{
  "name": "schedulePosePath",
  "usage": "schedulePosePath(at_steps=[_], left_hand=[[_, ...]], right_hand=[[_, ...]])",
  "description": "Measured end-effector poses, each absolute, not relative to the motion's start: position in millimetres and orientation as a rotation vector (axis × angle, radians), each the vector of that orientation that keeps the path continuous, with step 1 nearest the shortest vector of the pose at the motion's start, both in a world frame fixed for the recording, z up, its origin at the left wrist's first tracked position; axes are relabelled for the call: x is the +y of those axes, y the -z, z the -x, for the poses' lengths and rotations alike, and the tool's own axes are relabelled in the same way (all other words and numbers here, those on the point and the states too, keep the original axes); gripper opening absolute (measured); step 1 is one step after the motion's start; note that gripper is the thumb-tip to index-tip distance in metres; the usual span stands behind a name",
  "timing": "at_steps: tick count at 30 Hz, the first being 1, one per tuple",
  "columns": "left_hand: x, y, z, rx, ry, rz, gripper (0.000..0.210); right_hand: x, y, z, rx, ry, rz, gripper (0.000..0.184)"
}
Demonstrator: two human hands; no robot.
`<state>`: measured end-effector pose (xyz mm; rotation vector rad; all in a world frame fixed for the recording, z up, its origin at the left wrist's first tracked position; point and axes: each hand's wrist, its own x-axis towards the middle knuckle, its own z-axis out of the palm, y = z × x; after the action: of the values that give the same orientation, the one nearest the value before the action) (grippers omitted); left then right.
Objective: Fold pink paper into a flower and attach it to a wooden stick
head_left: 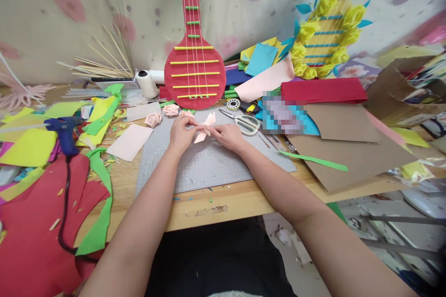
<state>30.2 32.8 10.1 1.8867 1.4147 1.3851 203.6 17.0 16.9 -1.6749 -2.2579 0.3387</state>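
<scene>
Above the grey cutting mat (pixel 216 167), a pale pink paper flower piece (pixel 209 119) with strips sticking out is pinched between both hands. My left hand (pixel 183 132) grips it from the left with thumb and fingers closed. From the right, my right hand (pixel 228 137) holds its other side, fingertips pressed together. Just beyond my left hand lie rolled pink paper roses (pixel 153 119). White-handled scissors (pixel 247 124) rest to the right of my right hand, blades pointing left. A red paper lute shape (pixel 195 76) with yellow and green bars stands upright behind the hands.
A blue glue gun (pixel 66 132) stands at left among yellow, green and red paper scraps, its black cord hanging down. Brown cardboard (pixel 348 148) overhangs the table's front edge at right. A tape roll (pixel 233 104) lies behind the scissors. A yellow flowered instrument (pixel 324 41) leans back right.
</scene>
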Motion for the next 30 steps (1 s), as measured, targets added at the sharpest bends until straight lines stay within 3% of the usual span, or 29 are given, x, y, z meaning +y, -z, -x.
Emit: schedulePosePath(at_steps=[13,30], left_hand=[[32.4,-9.8,-30.0,1.328,-1.342,-2.141,0.004],[34.0,-6.4,-24.7,1.253,-1.338,-2.135,0.012]], right_hand=[[18.7,-14.5,-199.7,-2.224,-0.182,1.786,0.067],[19.1,-19.7,-199.8,-2.240,-0.170,1.795,0.070]])
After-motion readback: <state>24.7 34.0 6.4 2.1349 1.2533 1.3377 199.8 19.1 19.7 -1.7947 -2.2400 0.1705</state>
